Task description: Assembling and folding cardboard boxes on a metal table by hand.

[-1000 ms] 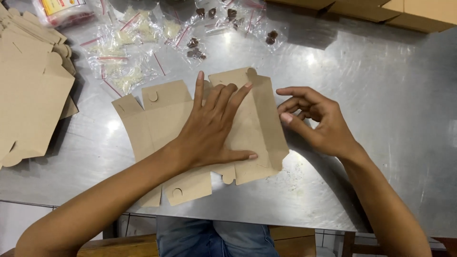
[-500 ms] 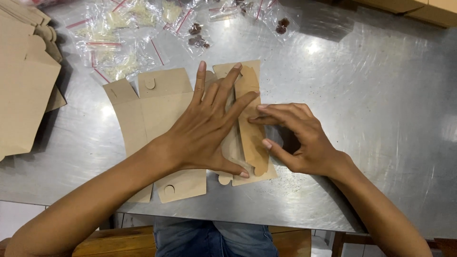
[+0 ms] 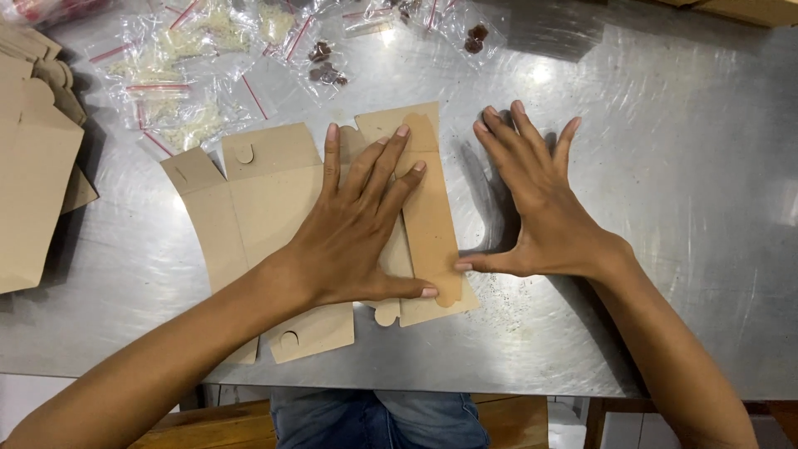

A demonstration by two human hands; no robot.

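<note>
A flat brown cardboard box blank lies on the steel table, with tabs and a narrow side panel folded over at its right. My left hand presses flat on the blank's middle, fingers spread and pointing away from me. My right hand rests palm down on the bare table just right of the blank, fingers apart, its thumb tip touching the folded panel's right edge. Neither hand grips anything.
A stack of brown cardboard blanks sits at the left edge. Several clear zip bags with pale and dark contents lie at the back. More cardboard shows at the top right corner. The table's front edge runs below my arms.
My right hand has let go of the folded panel and moved right onto the table, fingers opened flat. The panel now lies folded down. My left hand still presses the blank.
</note>
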